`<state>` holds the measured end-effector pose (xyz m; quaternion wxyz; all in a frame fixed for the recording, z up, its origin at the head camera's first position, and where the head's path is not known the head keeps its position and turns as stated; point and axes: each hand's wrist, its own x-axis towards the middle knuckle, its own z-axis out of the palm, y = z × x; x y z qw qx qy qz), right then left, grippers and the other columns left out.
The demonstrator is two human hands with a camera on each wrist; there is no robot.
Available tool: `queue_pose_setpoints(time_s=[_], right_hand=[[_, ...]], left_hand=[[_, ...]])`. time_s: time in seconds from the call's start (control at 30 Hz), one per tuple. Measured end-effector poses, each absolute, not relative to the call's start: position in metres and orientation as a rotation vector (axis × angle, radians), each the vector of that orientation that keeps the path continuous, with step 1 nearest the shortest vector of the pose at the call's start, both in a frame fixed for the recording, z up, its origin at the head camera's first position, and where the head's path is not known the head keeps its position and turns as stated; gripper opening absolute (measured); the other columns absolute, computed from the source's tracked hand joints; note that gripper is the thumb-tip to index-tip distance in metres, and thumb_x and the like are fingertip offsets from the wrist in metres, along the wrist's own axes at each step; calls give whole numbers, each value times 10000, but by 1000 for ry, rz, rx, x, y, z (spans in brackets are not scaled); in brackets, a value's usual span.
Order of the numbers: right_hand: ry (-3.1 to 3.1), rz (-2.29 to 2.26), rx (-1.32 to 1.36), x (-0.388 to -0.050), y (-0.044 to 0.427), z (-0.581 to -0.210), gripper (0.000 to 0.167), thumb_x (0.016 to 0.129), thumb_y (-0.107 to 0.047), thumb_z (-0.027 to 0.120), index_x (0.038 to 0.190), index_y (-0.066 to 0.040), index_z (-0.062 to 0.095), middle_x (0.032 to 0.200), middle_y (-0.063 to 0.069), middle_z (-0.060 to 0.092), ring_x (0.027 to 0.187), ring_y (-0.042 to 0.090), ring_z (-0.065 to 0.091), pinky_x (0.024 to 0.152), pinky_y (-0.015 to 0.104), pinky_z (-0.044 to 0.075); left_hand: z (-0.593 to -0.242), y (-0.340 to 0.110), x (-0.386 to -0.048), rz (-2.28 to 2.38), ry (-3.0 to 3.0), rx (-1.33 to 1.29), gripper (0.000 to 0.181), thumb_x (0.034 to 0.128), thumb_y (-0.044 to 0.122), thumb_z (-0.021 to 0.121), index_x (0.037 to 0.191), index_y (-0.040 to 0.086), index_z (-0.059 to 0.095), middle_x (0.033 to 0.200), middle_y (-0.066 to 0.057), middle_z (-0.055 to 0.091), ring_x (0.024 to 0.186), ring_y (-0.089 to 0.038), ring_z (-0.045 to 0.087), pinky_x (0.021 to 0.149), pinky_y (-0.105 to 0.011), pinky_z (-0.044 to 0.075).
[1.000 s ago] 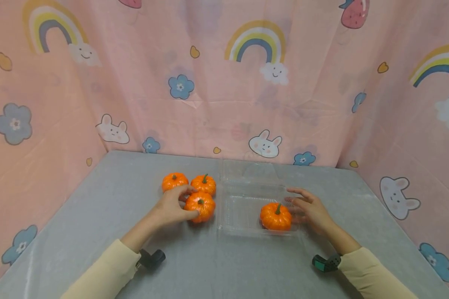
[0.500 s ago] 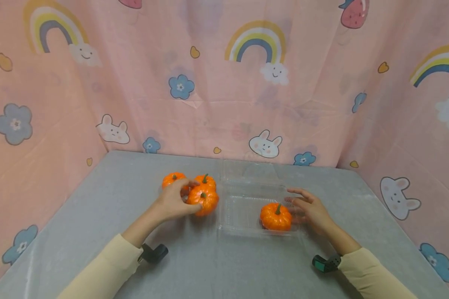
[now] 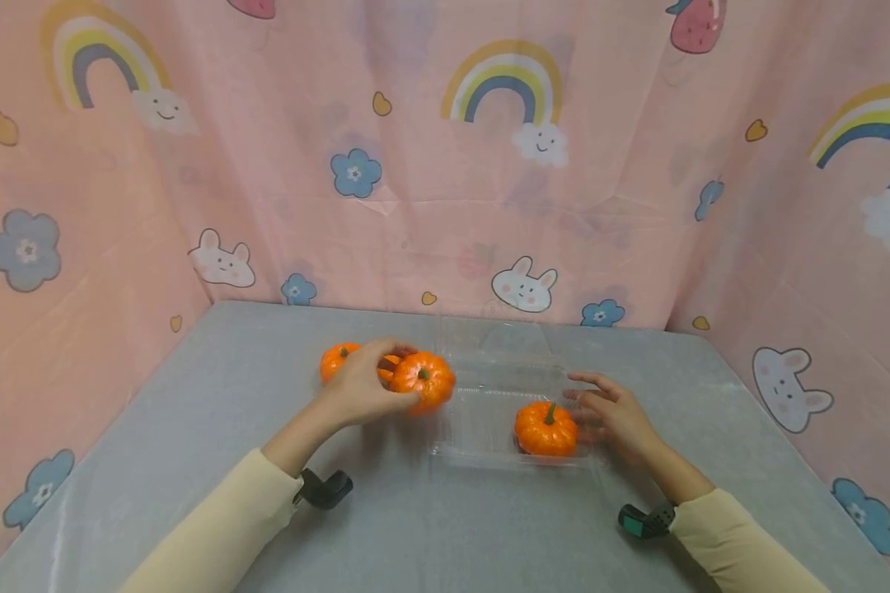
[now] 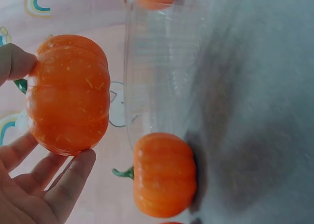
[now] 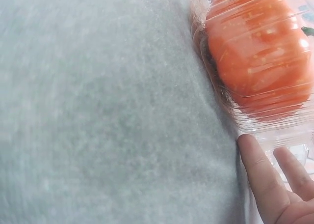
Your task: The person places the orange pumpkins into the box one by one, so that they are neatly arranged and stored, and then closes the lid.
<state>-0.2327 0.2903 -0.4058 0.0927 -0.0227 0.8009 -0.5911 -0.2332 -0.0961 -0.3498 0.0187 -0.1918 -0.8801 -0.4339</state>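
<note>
Head view: grey table [image 3: 489,535]; clear plastic clamshell [image 3: 482,459], lid [image 3: 500,339] laid back; held mini pumpkin [image 3: 430,379], orange, newly raised and carried rightward to the clamshell's left edge.
Left hand [image 3: 359,389]: thumb and fingers curved round that pumpkin. Right hand [image 3: 617,418]: fingers extended, holding nothing, beside the clamshell's right wall; contact hard to judge through clear plastic. Boxed pumpkin [image 3: 545,430]: front right of clamshell, unmoved. On table, left of clamshell: outer pumpkin [image 3: 335,362] and inner pumpkin [image 4: 164,175]. Tally, as judged: one packed, one in transfer, two outstanding.
</note>
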Motion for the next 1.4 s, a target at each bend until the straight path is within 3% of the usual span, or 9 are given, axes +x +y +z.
queue_pose_setpoints(time_s=[0.5,0.87,1.13,1.4], right_hand=[[2390,-1749,-62,-234,292,-407,509,1011,-270,464,1449,-39,345,1425,317,424,947,187,681,757,432,591],[2399,-1730,-66,-235,290,-405,523,1014,-290,460,1457,-42,337,1433,312,419,973,213,678,767,438,589],[2388,-1746,-84,-232,289,-403,537,1012,-296,468,1460,-33,331,1432,322,413,957,184,682,762,423,591],[2391,-1748,-85,-231,290,-403,530,1016,-284,459,1458,-22,329,1431,324,412,934,162,673,771,393,593]], left_hand=[[-340,-68,-237,-1375,-2688,-733,564,709,262,806,1221,145,599,1209,-30,602,1080,-235,595,868,-357,551],[-344,-51,-243,-1350,-2732,-758,568,694,266,793,1219,165,602,1191,-4,615,1017,-187,600,813,-294,546],[-350,-39,-244,-1408,-2725,-855,558,716,220,782,1227,106,589,1212,-53,606,1041,-213,584,792,-252,549],[-356,-30,-243,-1344,-2760,-896,554,718,238,777,1223,112,589,1200,-41,613,1038,-200,588,830,-287,533]])
